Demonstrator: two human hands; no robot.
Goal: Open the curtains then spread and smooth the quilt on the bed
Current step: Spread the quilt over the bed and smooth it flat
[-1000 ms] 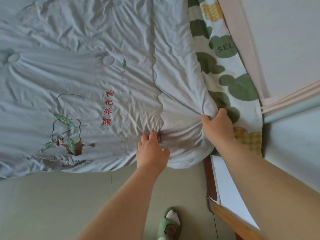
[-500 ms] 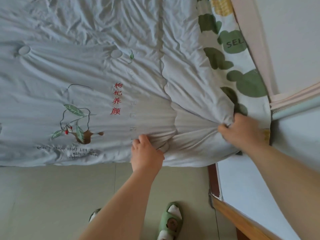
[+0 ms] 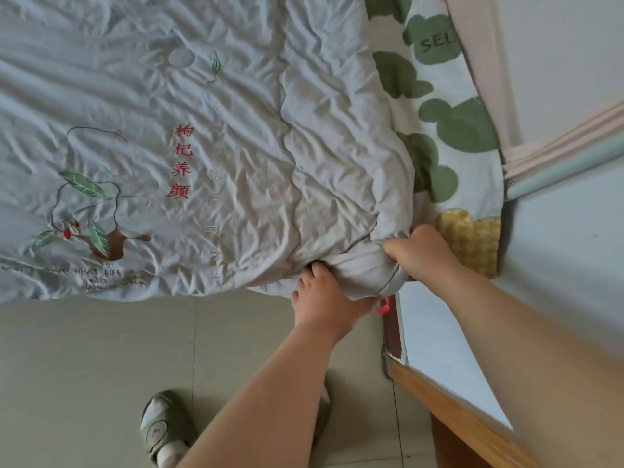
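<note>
A pale blue-grey quilt (image 3: 202, 130) with red characters and an embroidered leafy sprig covers most of the bed, wrinkled all over. Its near right corner is bunched into a thick fold at the bed's edge. My left hand (image 3: 324, 298) grips that fold from below, fingers curled into the cloth. My right hand (image 3: 422, 255) clutches the same corner from the right side. Beyond the quilt's right edge lies a white sheet (image 3: 449, 123) with green and yellow blobs.
A pink curtain edge (image 3: 479, 62) hangs by the pale wall at the right. A wooden bed frame or ledge (image 3: 449, 403) runs along the lower right. The tiled floor (image 3: 84, 366) lies below the quilt, with my green slipper (image 3: 162, 430) on it.
Both hands have shifted right and gathered the quilt's corner into a tighter bunch. The quilt has slid toward the right, covering more of the patterned sheet.
</note>
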